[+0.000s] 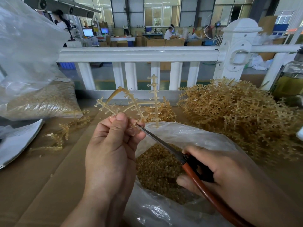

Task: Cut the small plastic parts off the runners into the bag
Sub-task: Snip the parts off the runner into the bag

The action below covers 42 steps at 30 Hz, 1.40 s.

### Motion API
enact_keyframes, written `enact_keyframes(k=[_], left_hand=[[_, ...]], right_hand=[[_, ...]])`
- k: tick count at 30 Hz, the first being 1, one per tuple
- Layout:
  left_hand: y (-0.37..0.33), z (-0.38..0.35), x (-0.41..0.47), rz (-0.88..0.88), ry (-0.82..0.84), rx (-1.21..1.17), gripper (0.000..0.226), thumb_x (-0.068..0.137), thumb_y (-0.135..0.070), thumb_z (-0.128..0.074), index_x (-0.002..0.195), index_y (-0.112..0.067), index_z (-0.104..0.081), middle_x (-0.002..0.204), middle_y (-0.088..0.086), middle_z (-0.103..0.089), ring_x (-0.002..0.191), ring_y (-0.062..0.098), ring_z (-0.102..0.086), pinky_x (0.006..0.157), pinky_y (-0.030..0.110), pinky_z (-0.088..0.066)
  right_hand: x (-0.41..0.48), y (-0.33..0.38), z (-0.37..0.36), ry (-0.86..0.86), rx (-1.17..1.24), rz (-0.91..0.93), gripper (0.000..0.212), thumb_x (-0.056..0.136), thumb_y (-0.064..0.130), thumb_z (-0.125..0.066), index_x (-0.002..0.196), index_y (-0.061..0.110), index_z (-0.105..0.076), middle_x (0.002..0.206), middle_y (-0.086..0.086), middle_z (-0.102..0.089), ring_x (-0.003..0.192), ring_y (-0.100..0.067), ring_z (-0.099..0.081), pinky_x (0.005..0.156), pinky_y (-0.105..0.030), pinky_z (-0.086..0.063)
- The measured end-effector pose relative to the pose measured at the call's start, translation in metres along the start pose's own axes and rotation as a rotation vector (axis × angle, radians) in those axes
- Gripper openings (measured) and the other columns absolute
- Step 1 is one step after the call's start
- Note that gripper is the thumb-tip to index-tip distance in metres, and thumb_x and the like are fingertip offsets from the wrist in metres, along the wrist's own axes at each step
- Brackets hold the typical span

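Runner (124, 102) is up in the air, right over the far rim of the open plastic bag (188, 133): an amber, branching sprue with little knobby parts on its side twigs, one arm bent into an arch. The left hand (111, 145) has it pinched, thumb on top and fingers curled in behind the stem, just above the bag's far-left edge.

In comes the right hand (213, 167), over the bag's right side, fingers wrapped through the black and red-brown handles of the scissors (164, 142). The slim blades run up and to the left across the bag mouth, tips meeting the runner right at the left fingertips. How far the blades are parted, I cannot tell from here.

Down inside the bag lies a deep bed of cut amber parts (157, 164).

Beyond the bag and to its right sits a big tangled heap of runners (237, 112). Left of the bag, a few loose runners (62, 135) lie on the brown cardboard (57, 177). Farther left of the bag, a second clear bag (41, 102) bulges with parts. Far beyond the bag runs a white railing (139, 52), and off to the bag's far right stands a glass bottle of yellowish liquid (290, 79).
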<state>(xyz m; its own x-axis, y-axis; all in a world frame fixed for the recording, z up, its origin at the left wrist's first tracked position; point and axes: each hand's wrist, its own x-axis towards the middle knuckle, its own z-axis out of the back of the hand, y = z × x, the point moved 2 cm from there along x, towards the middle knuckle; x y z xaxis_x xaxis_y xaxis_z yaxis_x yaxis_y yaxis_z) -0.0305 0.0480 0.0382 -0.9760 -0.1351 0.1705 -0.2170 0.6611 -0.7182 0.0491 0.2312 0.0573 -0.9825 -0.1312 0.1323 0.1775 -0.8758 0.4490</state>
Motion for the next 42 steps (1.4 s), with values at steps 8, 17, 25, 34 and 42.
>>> enact_keyframes(k=[8, 17, 25, 34, 42], left_hand=[[0.0, 0.001, 0.001, 0.0, 0.003, -0.009, 0.009, 0.086, -0.022, -0.065, 0.086, -0.015, -0.059, 0.076, 0.004, -0.066, 0.076, 0.016, -0.07, 0.063, 0.021, -0.057], [0.001, 0.003, 0.002, 0.012, 0.011, -0.002, 0.008, 0.087, -0.023, -0.065, 0.084, -0.017, -0.061, 0.077, 0.004, -0.067, 0.075, 0.015, -0.07, 0.065, 0.023, -0.059], [0.002, 0.002, 0.001, 0.006, 0.036, 0.028, 0.008, 0.088, -0.022, -0.065, 0.081, -0.019, -0.063, 0.08, 0.004, -0.069, 0.075, 0.015, -0.068, 0.063, 0.025, -0.058], [0.003, 0.001, 0.002, 0.006, 0.066, 0.046, 0.018, 0.088, -0.023, -0.066, 0.071, -0.026, -0.071, 0.082, 0.002, -0.071, 0.074, 0.012, -0.067, 0.064, 0.025, -0.058], [0.005, 0.002, 0.002, -0.001, 0.071, 0.036, 0.023, 0.088, -0.022, -0.065, 0.066, -0.028, -0.07, 0.077, 0.001, -0.067, 0.071, 0.01, -0.066, 0.063, 0.024, -0.058]], right_hand=[[0.0, 0.0, -0.001, -0.006, 0.0, -0.006, 0.072, 0.061, 0.095, -0.031, 0.117, 0.052, -0.045, 0.093, 0.032, -0.063, 0.083, 0.009, -0.062, 0.069, -0.02, -0.051], [0.003, -0.002, -0.004, -0.009, 0.009, 0.003, 0.066, 0.063, 0.094, -0.033, 0.111, 0.052, -0.047, 0.098, 0.038, -0.058, 0.087, 0.012, -0.058, 0.076, -0.012, -0.046], [0.004, -0.009, -0.006, -0.068, -0.051, 0.025, 0.071, 0.06, 0.098, -0.022, 0.111, 0.056, -0.046, 0.11, 0.041, -0.05, 0.112, 0.021, -0.034, 0.073, -0.003, -0.042], [0.005, -0.012, -0.005, -0.039, -0.049, 0.016, 0.07, 0.061, 0.099, -0.024, 0.109, 0.054, -0.048, 0.105, 0.036, -0.055, 0.111, 0.014, -0.041, 0.075, -0.01, -0.045], [0.004, -0.008, -0.003, -0.005, -0.019, -0.007, 0.069, 0.06, 0.093, -0.031, 0.111, 0.05, -0.05, 0.095, 0.032, -0.059, 0.095, 0.008, -0.053, 0.079, -0.016, -0.046]])
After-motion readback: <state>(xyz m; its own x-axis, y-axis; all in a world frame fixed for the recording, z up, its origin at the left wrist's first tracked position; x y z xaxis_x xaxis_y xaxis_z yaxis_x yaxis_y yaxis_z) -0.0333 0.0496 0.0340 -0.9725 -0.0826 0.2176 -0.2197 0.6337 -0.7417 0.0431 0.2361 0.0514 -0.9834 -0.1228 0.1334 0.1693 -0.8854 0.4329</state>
